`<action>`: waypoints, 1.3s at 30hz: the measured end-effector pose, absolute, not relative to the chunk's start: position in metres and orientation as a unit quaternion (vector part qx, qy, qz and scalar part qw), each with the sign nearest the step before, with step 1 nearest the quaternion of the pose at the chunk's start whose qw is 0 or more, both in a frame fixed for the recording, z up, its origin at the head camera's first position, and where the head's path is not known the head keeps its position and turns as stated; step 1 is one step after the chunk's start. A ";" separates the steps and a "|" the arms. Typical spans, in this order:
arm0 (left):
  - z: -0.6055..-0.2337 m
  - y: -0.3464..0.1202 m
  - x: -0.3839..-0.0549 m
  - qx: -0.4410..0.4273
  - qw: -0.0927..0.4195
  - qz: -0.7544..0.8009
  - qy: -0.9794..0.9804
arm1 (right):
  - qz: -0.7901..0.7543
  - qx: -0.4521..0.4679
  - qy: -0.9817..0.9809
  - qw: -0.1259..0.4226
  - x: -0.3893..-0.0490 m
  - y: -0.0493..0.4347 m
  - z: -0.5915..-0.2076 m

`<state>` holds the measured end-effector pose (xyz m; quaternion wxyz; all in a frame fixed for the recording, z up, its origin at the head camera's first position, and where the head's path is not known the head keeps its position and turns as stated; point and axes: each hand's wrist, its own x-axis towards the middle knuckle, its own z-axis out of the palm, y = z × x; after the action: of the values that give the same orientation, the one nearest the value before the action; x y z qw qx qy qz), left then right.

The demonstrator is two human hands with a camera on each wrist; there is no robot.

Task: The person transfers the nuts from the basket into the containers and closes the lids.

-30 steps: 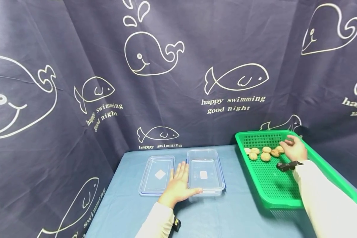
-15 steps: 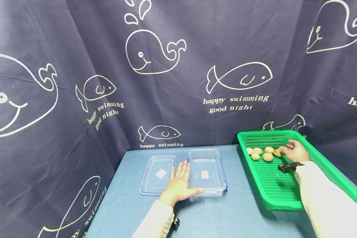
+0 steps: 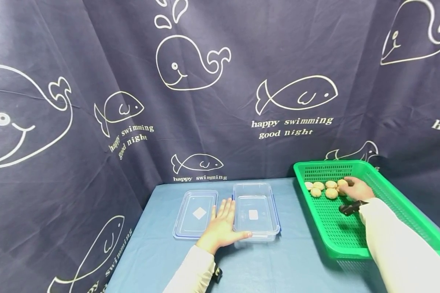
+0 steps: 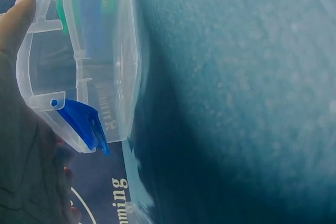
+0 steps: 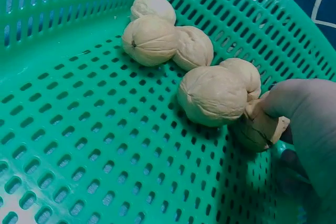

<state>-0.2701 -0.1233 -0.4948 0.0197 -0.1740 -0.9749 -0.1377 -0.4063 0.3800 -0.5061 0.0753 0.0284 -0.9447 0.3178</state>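
My left hand (image 3: pixel 221 230) lies with straight, spread fingers along the left wall of a clear plastic food container (image 3: pixel 254 234), its thumb across the front rim. In the left wrist view, the container (image 4: pixel 47 66) shows a blue clip hanging at its corner. Inside the green plastic basket (image 3: pixel 326 240), my right hand (image 3: pixel 359 190) pinches a walnut (image 3: pixel 342 184) at the right end of a group of several walnuts (image 3: pixel 331 193). The right wrist view shows the thumb pressed on this walnut (image 5: pixel 254 109), close to a walnut with a dark crack (image 5: pixel 254 135); the other fingers are mostly hidden.
A clear lid with a blue seal (image 3: pixel 190 215) lies left of the container on the blue table cover (image 3: pixel 278 264). Dark blue cloth (image 3: pixel 234 134) with whale and fish drawings hangs behind and at the sides. The basket's raised walls surround the walnuts.
My right hand has moved down and left onto the rightmost walnuts, and its fingers have closed on one. The left hand stays against the container. The view has shifted slightly.
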 end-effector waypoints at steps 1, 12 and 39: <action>-0.495 -0.123 -0.270 -0.174 0.019 -0.138 -0.975 | 0.320 0.028 -0.944 0.070 -0.406 0.378 -0.505; -0.498 -0.124 -0.271 -0.176 0.018 -0.147 -0.973 | 0.337 0.032 -0.935 0.109 -0.419 0.370 -0.515; -0.498 -0.124 -0.272 -0.181 0.017 -0.143 -0.973 | 0.310 0.070 -0.934 0.164 -0.407 0.355 -0.484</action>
<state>-0.2719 -0.1241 -0.4977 0.0171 -0.1814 -0.9728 -0.1428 -0.4071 0.3548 -0.4837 0.1640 0.0703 -0.9338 0.3102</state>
